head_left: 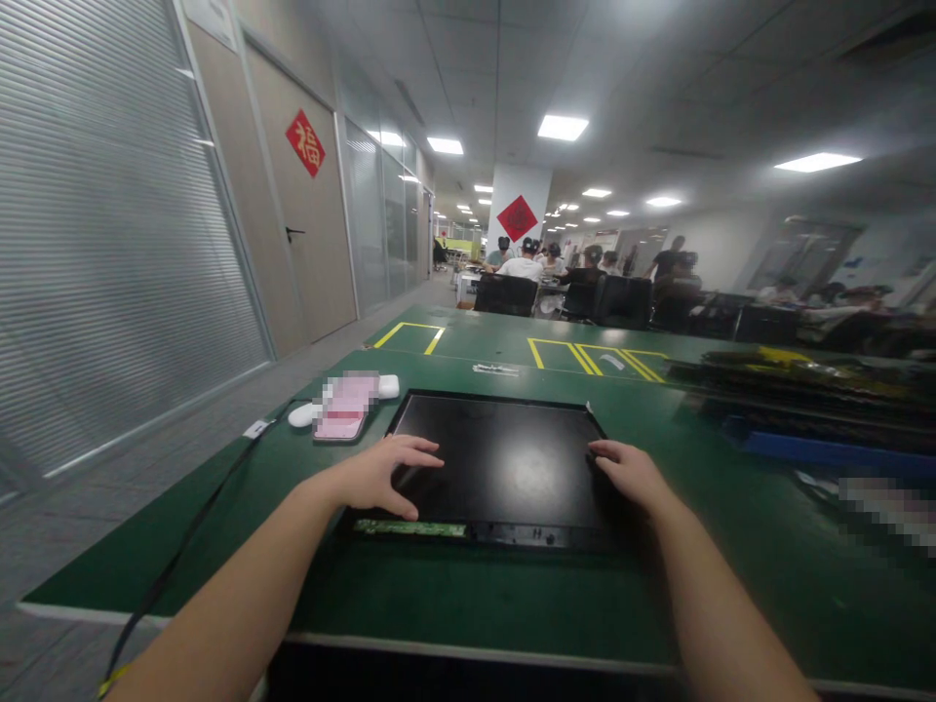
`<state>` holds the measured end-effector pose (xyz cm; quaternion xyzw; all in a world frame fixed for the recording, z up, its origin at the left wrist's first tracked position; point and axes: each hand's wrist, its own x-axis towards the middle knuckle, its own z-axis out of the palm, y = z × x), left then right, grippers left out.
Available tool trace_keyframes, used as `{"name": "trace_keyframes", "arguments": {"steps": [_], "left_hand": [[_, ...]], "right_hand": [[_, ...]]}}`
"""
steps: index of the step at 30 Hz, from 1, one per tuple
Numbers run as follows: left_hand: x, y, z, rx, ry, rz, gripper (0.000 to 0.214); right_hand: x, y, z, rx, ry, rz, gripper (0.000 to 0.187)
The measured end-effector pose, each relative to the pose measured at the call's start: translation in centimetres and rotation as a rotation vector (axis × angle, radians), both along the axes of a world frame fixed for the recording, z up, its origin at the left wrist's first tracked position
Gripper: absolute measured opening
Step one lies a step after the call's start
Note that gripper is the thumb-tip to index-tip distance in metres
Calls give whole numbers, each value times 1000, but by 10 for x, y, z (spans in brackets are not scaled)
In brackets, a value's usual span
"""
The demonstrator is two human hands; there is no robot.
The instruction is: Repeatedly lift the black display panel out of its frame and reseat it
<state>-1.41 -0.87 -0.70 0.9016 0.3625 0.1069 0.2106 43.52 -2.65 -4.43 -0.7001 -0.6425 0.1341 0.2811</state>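
Note:
A black flat panel (504,458), like a bare screen, lies flat on the green table (453,595) in front of me. A narrow green circuit strip (409,528) shows along its near edge. My left hand (384,475) rests on the panel's left side with fingers spread over the surface and thumb at the near edge. My right hand (627,471) lies on the panel's right edge, fingers curled over the rim. Both hands touch the panel; it has not left the table.
A pink phone (343,408) and white chargers (301,415) sit left of the panel, with a black cable (182,546) running off the table's left edge. Stacked boards (797,385) and a blue tray (819,450) stand at the right. Seated people work at desks far behind.

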Motion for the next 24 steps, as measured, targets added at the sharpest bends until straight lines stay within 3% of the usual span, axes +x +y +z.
{"name": "trace_keyframes", "arguments": {"steps": [24], "left_hand": [[3,-3,1,30,-83,-55,62]], "right_hand": [[-1,-1,4,-38,-4,-46,35]]}}
